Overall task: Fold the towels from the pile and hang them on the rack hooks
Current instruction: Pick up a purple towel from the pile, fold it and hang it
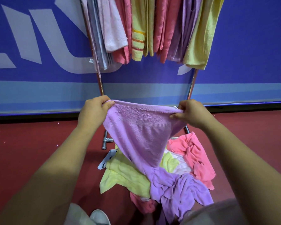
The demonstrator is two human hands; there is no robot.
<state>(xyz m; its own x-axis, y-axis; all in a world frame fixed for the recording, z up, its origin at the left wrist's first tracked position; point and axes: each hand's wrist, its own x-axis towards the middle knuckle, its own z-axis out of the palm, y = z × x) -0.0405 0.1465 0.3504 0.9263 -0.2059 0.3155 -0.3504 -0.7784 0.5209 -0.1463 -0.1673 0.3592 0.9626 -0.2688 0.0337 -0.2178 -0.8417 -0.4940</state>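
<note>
A lilac towel (141, 129) hangs stretched between my hands above the pile. My left hand (94, 109) pinches its upper left corner and my right hand (191, 112) pinches the upper right edge. The towel's lower part trails down into the pile (120, 174) of yellow, pink and lilac towels on the floor. Behind it stands the metal rack (101, 83), with several folded towels (136, 30) in grey, white, pink, yellow and lilac hanging along its top.
A blue wall banner (39, 46) with pale lettering runs behind the rack. The floor (31, 143) is dark red. The rack's foot (105, 142) sticks out just left of the pile. My shoe (99, 216) shows at the bottom edge.
</note>
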